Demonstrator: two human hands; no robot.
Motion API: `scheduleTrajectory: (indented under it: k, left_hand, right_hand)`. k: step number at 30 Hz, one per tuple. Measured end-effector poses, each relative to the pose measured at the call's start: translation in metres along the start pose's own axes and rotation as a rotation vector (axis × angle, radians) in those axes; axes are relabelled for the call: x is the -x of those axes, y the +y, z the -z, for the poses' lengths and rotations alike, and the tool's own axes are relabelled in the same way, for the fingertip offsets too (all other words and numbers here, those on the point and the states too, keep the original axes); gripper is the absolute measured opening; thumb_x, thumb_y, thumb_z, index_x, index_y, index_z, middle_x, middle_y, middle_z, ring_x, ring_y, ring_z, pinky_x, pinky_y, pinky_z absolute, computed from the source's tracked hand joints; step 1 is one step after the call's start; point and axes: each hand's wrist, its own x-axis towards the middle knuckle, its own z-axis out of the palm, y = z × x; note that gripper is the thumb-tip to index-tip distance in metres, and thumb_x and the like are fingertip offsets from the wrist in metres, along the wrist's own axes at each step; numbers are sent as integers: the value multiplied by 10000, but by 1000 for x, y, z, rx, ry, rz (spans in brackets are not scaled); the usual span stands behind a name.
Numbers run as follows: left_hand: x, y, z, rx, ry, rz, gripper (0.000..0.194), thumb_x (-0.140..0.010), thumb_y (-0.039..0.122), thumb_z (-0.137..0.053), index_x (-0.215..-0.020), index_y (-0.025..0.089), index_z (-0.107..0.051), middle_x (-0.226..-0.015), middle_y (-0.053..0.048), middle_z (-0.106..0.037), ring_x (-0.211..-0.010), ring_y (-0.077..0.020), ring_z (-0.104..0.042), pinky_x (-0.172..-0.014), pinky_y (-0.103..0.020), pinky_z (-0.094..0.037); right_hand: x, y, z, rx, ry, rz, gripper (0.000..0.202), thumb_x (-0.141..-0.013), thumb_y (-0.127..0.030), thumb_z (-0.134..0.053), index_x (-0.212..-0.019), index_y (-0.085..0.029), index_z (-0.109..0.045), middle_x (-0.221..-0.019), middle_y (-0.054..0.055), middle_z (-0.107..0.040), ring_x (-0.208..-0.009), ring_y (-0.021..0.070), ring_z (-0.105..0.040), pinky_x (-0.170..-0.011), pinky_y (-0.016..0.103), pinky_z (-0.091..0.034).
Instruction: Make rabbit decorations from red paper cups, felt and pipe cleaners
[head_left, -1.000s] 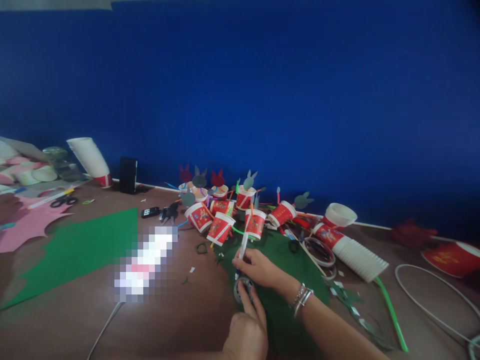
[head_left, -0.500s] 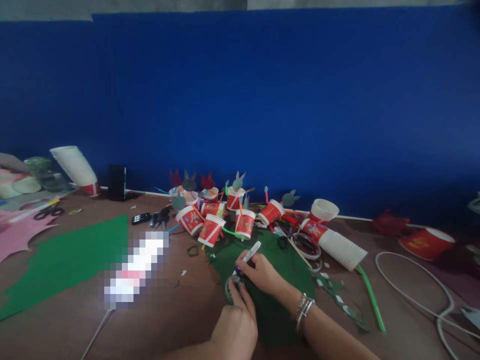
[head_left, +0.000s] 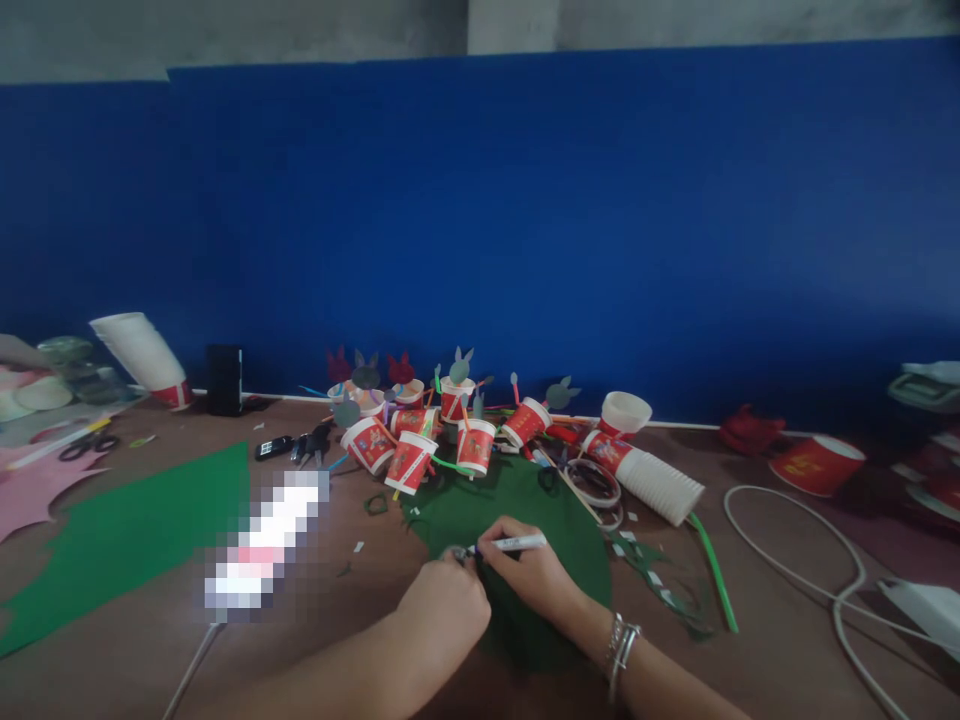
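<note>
My right hand (head_left: 521,560) grips a white marker pen (head_left: 519,543), its tip pointing left to the edge of a small grey round piece (head_left: 456,553) that looks like a tape roll. Over that piece my left hand (head_left: 448,605) is curled, its fingers closed on it and mostly hidden. Both hands rest on a dark green sheet (head_left: 547,520) with a curved outline, spread on the brown table. Beyond the sheet stand and lean several red paper cups (head_left: 475,447) with bendy arms and rabbit-head cutouts.
A blurred-out bright device (head_left: 270,540) with a cable lies to the left, beside a green sheet (head_left: 150,540) and keys (head_left: 311,445). To the right are stacked paper cups (head_left: 660,485), green scraps (head_left: 652,570), a green pipe cleaner (head_left: 714,570) and a looped white cable (head_left: 795,515).
My left hand has turned and curled, covering more of the round piece. The marker has tilted from steep to nearly level, pointing left. The camera view has shifted slightly.
</note>
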Motion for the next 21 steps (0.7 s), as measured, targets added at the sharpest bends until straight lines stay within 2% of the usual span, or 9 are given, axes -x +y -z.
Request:
scheduleTrajectory:
  k: [7, 16, 21]
  left_hand:
    - [-5, -22, 9, 143, -200, -131, 117, -755, 17, -576, -794, 94, -655, -706, -113, -690, -593, -225, -673, -438, -260, -458]
    - [-10, -36, 23, 134, -270, -223, 80, -702, 51, -627, -720, 125, -652, -672, -92, -696, -624, -267, -680, -439, -283, -431]
    - [-13, -36, 30, 88, -332, -245, 125, -737, 33, -586, -777, 126, -659, -725, -97, -706, -653, -246, -685, -436, -267, -422]
  right_hand:
    - [16, 3, -1, 36, 39, -34, 140, -753, -251, -557, -716, -146, -642, -665, 21, -634, -619, 130, -545, -565, 211, -389]
    - [37, 0, -4, 57, 35, -131, 151, -751, -253, -534, -717, -151, -640, -653, 12, -617, -625, 134, -535, -550, 209, -366]
    - [49, -3, -7, 127, 31, -102, 149, -756, -248, -522, -742, -157, -639, -695, 18, -620, -658, 146, -539, -590, 227, -377]
